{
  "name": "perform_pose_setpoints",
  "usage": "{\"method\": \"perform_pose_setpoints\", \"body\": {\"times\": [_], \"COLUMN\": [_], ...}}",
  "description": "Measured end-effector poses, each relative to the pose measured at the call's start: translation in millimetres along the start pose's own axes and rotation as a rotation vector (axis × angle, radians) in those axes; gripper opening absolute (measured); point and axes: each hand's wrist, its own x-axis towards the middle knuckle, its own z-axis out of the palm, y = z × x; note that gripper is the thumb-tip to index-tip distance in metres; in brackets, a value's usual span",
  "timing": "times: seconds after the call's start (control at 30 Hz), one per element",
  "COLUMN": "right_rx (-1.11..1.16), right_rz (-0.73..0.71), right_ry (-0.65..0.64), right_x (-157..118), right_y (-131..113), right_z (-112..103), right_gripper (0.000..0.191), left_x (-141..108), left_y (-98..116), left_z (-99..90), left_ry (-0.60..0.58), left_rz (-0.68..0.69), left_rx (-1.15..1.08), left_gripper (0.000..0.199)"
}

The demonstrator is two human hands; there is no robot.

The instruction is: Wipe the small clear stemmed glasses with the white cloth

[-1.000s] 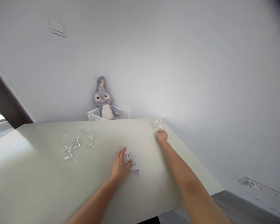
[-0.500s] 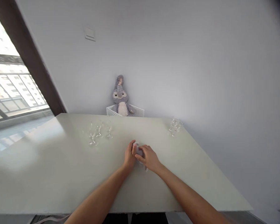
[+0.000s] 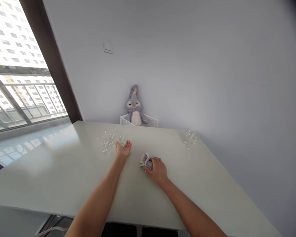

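My right hand (image 3: 158,169) is closed around a crumpled light-grey cloth (image 3: 145,159) above the middle of the table (image 3: 128,191). With fingers spread and palm turned up, my left hand (image 3: 123,148) holds nothing. It is beside a stemmed clear glass (image 3: 121,140), partly behind the fingers; whether they touch I cannot tell. Two more clear stemmed glasses, a front one (image 3: 105,147) and a back one (image 3: 111,138), stand just left of that hand.
Several clear glasses (image 3: 190,138) cluster near the table's right back edge. Behind the table, a grey plush toy (image 3: 134,105) sits in a white perforated basket (image 3: 151,122) against the wall. A large window (image 3: 22,75) is at the left.
My left hand has let go of the cloth and moved left to the stemmed glasses, opening. My right hand keeps the cloth. The view has shifted slightly.
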Motion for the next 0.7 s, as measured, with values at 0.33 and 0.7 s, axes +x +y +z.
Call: {"method": "perform_pose_setpoints", "body": {"times": [0.33,0.7], "right_rx": [0.693,1.623], "right_rz": [0.233,0.694], "right_ry": [0.113,0.268], "right_x": [8.4,17.6], "right_y": [19.2,30.1], "right_z": [0.1,-20.1], "right_gripper": [0.029,0.028], "left_x": [0.7,-54.7], "left_y": [7.8,-30.4], "left_z": [11.7,18.4], "left_ry": [-0.012,-0.313], "left_rz": [-0.078,-0.007], "left_rx": [-0.328,-0.092], "left_gripper": [0.030,0.019]}}
